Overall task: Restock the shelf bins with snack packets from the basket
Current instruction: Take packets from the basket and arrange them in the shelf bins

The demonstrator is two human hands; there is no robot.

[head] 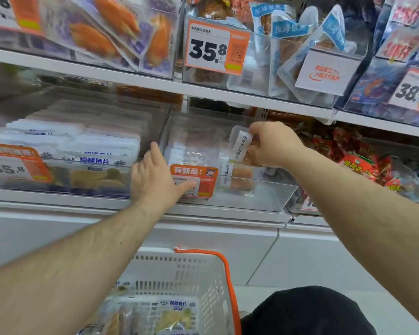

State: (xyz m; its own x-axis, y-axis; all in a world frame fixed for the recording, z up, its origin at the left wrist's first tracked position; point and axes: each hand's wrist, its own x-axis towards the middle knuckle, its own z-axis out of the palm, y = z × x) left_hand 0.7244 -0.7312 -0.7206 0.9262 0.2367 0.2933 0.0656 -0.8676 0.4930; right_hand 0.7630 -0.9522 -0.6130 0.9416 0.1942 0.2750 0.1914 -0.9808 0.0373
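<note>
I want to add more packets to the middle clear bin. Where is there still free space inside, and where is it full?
Free: the middle clear bin is bare at its right front, beside the upright packets. Crowded: its left, behind the orange label, and the neighbouring left bin, packed full.

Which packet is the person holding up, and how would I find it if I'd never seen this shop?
Find the clear middle bin on the lower shelf, the one with the orange tag on its front. Above its right side, the right hand pinches a clear packet with a white strip of black writing. Unlike the similar packets lying in the bin, it is lifted up and tilted.
</note>
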